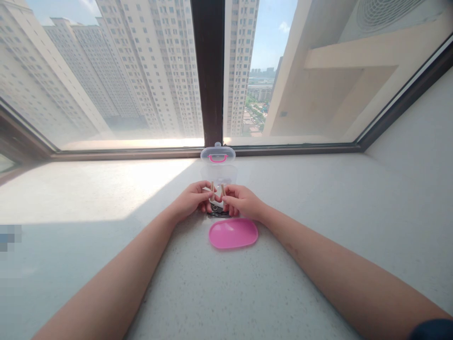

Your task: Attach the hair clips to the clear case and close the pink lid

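High-rise flat: stone windowsill (318,198), tower-block view.

Pale speckled sill (318,198) — dark window frame (209,71), tower blocks (141,61) beyond.

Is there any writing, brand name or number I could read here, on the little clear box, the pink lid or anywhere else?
No text can be read anywhere.
Clear case with a pink handle: no label shows.
Pink lid: plain.
Small pale object pinched by the left hand and right hand: too small to tell.
Pixelated patch at the left edge: blurred out.
Towers outside: no legible signs.
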### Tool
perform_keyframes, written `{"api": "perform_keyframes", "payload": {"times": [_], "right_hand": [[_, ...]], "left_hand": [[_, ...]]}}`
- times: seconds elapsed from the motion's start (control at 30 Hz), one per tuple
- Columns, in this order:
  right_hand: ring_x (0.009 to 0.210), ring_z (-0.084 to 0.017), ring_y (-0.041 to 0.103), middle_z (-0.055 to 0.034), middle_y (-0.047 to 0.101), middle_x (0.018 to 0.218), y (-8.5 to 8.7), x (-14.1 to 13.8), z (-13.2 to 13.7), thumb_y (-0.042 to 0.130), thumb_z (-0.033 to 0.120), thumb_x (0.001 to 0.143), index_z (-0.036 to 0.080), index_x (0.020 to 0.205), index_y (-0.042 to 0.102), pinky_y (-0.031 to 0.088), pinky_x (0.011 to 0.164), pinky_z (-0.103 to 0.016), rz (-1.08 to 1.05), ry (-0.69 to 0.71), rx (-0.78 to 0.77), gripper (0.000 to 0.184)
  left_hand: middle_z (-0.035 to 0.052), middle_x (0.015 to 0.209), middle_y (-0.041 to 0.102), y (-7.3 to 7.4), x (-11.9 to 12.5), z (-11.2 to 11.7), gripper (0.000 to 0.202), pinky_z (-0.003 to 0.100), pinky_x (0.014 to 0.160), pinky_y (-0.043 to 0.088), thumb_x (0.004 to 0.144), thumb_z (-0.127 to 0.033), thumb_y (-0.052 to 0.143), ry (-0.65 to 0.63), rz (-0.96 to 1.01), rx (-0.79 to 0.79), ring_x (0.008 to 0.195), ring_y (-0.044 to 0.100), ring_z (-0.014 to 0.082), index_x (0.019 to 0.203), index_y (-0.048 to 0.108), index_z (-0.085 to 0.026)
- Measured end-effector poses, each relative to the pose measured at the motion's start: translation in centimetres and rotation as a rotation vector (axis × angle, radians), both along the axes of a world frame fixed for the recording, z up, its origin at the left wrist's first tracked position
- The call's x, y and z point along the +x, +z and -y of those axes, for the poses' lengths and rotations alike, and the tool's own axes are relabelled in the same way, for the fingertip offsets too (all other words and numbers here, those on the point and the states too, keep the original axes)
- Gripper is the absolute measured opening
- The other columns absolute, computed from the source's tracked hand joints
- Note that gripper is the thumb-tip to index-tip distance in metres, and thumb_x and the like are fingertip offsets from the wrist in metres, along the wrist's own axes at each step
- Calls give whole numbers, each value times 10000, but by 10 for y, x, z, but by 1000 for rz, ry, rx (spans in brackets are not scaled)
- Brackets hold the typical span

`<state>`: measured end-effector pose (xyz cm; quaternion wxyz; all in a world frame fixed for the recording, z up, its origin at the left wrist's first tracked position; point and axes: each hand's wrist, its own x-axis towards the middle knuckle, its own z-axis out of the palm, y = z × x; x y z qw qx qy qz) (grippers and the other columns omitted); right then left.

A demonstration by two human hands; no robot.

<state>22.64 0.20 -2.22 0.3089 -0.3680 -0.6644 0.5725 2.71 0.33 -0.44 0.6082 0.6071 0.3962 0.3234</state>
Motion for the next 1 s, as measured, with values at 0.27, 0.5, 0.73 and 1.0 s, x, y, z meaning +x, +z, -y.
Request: {"api": "perform_keyframes", "payload": {"times": [0.27, 0.5, 0.73, 1.0], "right_hand": [[428, -87, 529, 13, 601, 612, 3, -1, 2, 522, 227, 832, 167, 882, 534, 430, 411, -191, -10, -7, 5, 79], [427, -88, 531, 19, 597, 612, 2, -2, 2, 539, 239, 828, 171, 912, 516, 429, 409, -192, -15, -26, 7, 111], [449, -93, 534, 7, 603, 651, 3, -1, 3, 595, 331, 811, 176, 891, 515, 428, 406, -199, 0, -35, 13, 192], [466, -94, 533, -3, 605, 684, 3, -1, 3, 605, 356, 806, 174, 883, 528, 420, 403, -200, 0, -35, 6, 212]], "left_hand": [[78, 818, 694, 1, 0, 2, 216, 164, 395, 373, 794, -309, 626, 8, -1, -22, 485, 598, 99, 877, 494, -160], [83, 826, 695, 1, 0, 1, 231, 164, 404, 381, 789, -314, 632, -5, -7, -7, 494, 600, 100, 891, 498, -156], [81, 825, 697, 2, 0, 2, 258, 168, 405, 377, 776, -332, 648, 1, -5, 0, 490, 600, 100, 892, 501, -155], [88, 838, 701, 3, 1, 3, 271, 172, 408, 380, 772, -347, 655, 3, -7, 0, 493, 600, 98, 902, 519, -152]]}}
